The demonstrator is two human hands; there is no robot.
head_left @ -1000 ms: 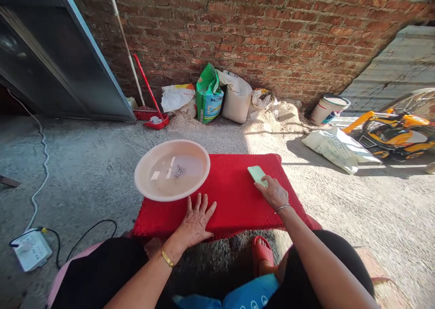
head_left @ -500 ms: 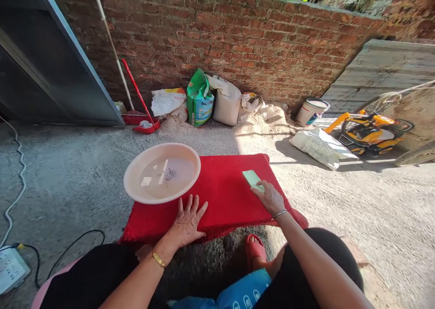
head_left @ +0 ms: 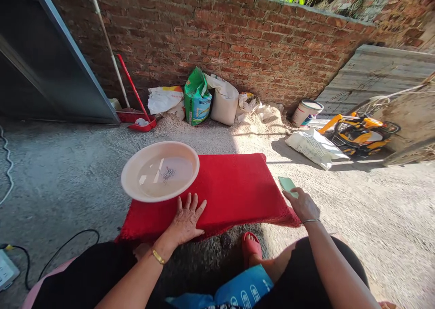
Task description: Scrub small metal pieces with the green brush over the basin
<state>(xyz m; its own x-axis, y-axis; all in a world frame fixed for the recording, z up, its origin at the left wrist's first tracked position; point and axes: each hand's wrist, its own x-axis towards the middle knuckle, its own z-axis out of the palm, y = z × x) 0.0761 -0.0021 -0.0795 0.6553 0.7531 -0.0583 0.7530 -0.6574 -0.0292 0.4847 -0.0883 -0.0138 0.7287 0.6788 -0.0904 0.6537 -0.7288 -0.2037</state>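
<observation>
My left hand (head_left: 186, 219) lies flat on the red cloth (head_left: 234, 182), fingers spread, just in front of the basin. A wide pale pink basin (head_left: 126, 177) with clear water in it stands on the left part of the cloth. My right hand (head_left: 304, 205) grips a pale green scrub brush (head_left: 287, 185), flat-backed, with short bristles showing along its near left edge. Hand and brush are held out past the cloth's right edge. The cloth is draped over a low, flat support that is hidden beneath it.
Along the brick wall (head_left: 217, 32) stand a green bag (head_left: 197, 101), a white sack (head_left: 224, 101) and a red dustpan (head_left: 144, 125). A bucket (head_left: 306, 113), a flat sack (head_left: 314, 147) and an orange toy digger (head_left: 363, 134) are at right. A power strip (head_left: 7, 270) lies lower left.
My right hand has moved right with the brush, from above the cloth to beyond its right edge. My left hand has stayed flat on the cloth.
</observation>
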